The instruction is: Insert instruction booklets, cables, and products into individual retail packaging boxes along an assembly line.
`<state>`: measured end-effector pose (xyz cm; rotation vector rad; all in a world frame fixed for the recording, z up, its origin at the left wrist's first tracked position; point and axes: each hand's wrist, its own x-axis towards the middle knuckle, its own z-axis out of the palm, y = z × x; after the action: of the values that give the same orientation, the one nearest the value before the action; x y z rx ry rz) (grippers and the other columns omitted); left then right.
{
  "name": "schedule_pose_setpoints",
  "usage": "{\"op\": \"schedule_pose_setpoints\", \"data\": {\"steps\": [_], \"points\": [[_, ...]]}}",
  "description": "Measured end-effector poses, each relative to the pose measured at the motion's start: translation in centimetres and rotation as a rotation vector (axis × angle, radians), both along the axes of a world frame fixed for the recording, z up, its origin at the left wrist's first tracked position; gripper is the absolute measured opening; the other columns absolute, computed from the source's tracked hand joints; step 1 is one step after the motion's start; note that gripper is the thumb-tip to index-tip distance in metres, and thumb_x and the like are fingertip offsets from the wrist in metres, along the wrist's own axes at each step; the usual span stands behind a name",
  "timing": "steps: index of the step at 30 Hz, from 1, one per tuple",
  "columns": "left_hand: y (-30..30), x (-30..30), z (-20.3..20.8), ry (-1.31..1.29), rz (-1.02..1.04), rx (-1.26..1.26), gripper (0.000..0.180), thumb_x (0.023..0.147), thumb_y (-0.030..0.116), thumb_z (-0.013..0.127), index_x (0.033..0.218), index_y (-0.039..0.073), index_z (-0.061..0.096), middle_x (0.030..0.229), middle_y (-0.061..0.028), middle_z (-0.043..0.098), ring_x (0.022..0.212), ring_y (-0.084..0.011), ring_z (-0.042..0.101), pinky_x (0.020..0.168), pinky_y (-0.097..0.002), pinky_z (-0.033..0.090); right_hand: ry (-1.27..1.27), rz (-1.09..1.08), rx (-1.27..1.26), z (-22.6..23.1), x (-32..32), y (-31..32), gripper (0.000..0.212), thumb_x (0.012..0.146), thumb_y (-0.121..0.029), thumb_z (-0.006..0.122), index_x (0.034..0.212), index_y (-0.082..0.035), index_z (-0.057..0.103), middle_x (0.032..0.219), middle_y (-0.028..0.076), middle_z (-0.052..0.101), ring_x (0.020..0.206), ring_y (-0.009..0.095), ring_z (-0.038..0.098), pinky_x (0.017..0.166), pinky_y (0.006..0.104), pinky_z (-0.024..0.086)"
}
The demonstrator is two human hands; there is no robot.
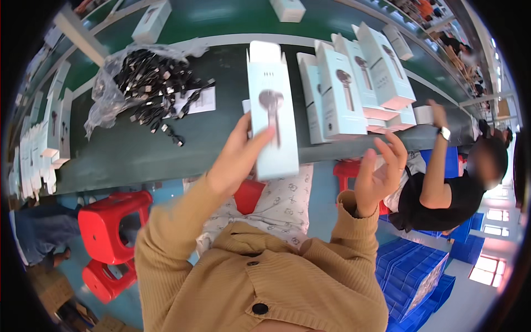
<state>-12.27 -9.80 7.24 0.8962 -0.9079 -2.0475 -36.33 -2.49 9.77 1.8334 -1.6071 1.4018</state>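
Note:
My left hand (pixel 238 155) is closed round a tall pale-blue carton (pixel 275 146), its thumb on the front and its fingers behind. The carton stands upright over the table's front edge, and its top flaps are raised. A dark round-headed device with a handle is pictured on it. My right hand (pixel 381 177) is raised at the right with fingers apart and nothing in them, just below a group of similar cartons (pixel 342 94). Left of the held carton, a heap of black USB cables (pixel 152 74) spills from a clear plastic bag (pixel 102 99) beside a white paper sheet (pixel 206 100).
Another person (pixel 459 182) in black sits at the right, one hand on a small white box (pixel 424 115). More cartons (pixel 52 127) line the table's left end. Red stools (pixel 113 227) and blue crates (pixel 412 271) stand on the floor. A green conveyor (pixel 221 19) runs behind.

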Motion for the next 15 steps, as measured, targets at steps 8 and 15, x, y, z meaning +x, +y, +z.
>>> {"op": "schedule_pose_setpoints", "data": {"steps": [8, 15], "points": [[-6.0, -7.8, -1.4, -0.272, -0.096, -0.025, 0.093, 0.091, 0.043, 0.054, 0.141, -0.016, 0.002, 0.139, -0.0237, 0.036, 0.123, -0.0265, 0.044, 0.101, -0.0345, 0.038, -0.27, -0.405, -0.039, -2.2, -10.1, 0.0, 0.03, 0.087, -0.009, 0.062, 0.115, 0.001, 0.06, 0.122, 0.015, 0.055, 0.112, 0.027, 0.051, 0.096, 0.0374, 0.039], [-7.1, -10.3, -1.2, -0.801, -0.18, -0.292, 0.097, 0.087, 0.05, 0.052, 0.142, -0.015, 0.007, 0.145, -0.0273, 0.015, 0.135, -0.0342, 0.024, 0.107, -0.0336, 0.03, -0.615, -0.15, 0.103, -6.3, -15.1, -4.3, 0.071, 0.086, -0.023, 0.068, 0.142, -0.003, 0.029, 0.139, 0.017, 0.04, 0.129, 0.031, 0.039, 0.103, 0.0461, 0.031]]}}
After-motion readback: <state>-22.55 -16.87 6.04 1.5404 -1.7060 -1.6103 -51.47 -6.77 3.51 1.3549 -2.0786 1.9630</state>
